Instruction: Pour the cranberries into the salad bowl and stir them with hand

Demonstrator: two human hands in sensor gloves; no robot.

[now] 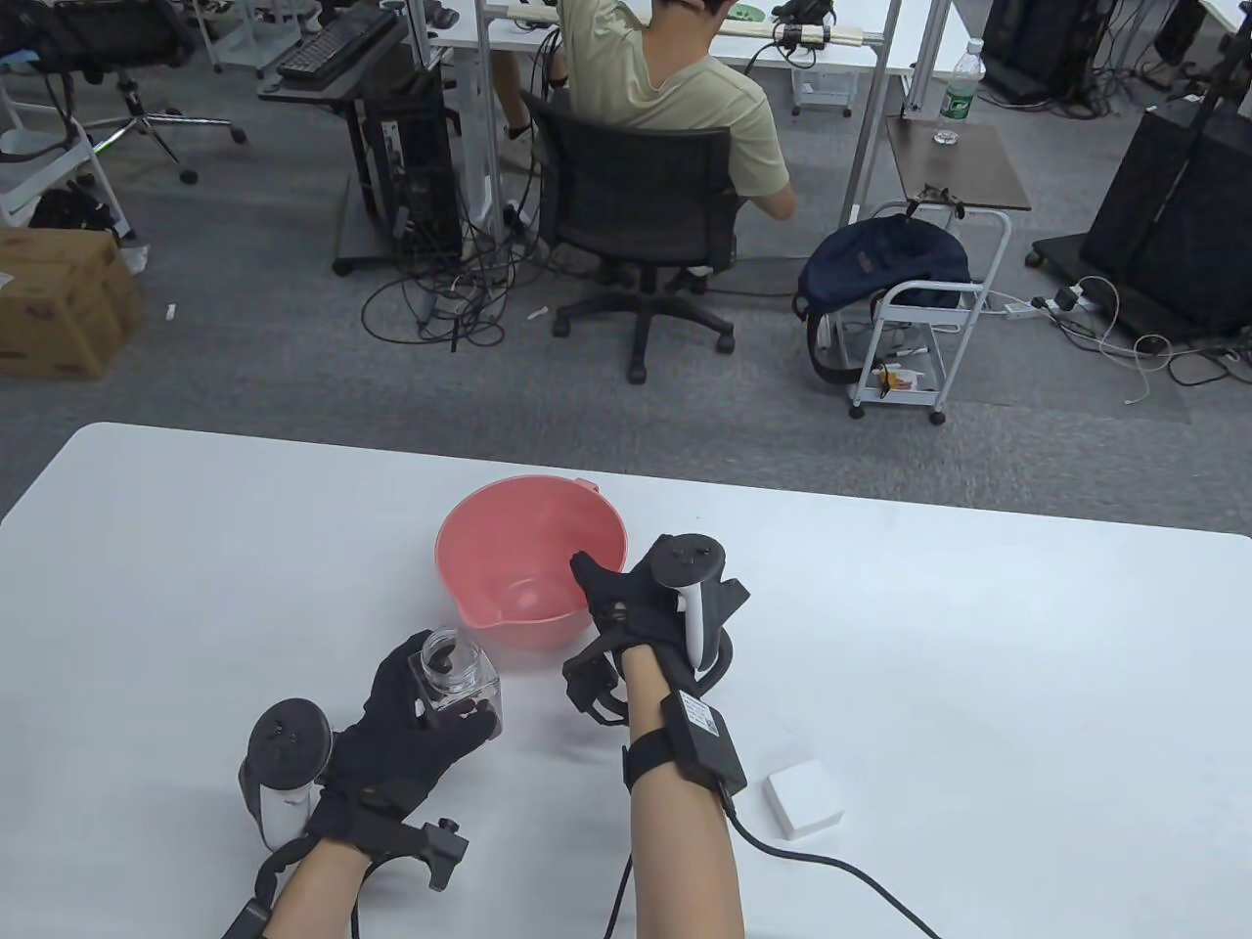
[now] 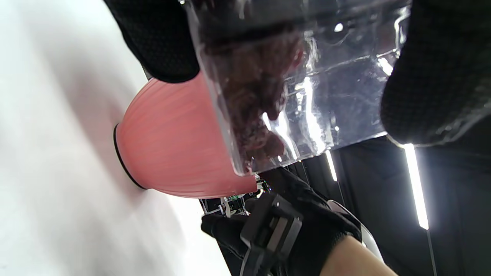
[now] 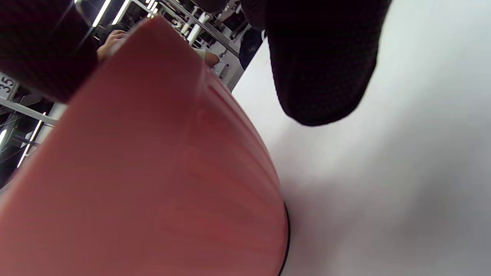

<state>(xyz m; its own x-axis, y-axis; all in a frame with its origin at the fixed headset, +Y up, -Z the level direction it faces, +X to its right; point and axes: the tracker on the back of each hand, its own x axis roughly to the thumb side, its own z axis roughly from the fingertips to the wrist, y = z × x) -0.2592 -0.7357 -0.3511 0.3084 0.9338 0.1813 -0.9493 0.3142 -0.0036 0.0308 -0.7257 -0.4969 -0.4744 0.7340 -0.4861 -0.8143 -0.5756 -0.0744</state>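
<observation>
A: What's laid out, biggest first?

B: A wide white table [image 1: 978, 636]. On it, toward the middle and nearer the front edge, sits a pink plastic salad bowl with a pour lip [image 1: 509, 528]; it looks empty. Just in front of the bowl is a clear square plastic jar [image 1: 460, 680], lid off, with dark dried cranberries [image 2: 253, 96] still heaped inside.

A: And the hands?

B: The left hand [image 1: 406, 738] has fingers and thumb wrapped round the jar, holding it close to upright, mouth open. The right hand [image 1: 636, 602] sits at the bowl's near-right rim, thumb over the edge; I judge it is gripping the rim to steady it, though the other fingers are hidden.

A: So which step?

B: Pouring hasn't begun, I'd say. Next the jar needs lifting over the rim and tipping until the cranberries slide out, bowl held firm.
</observation>
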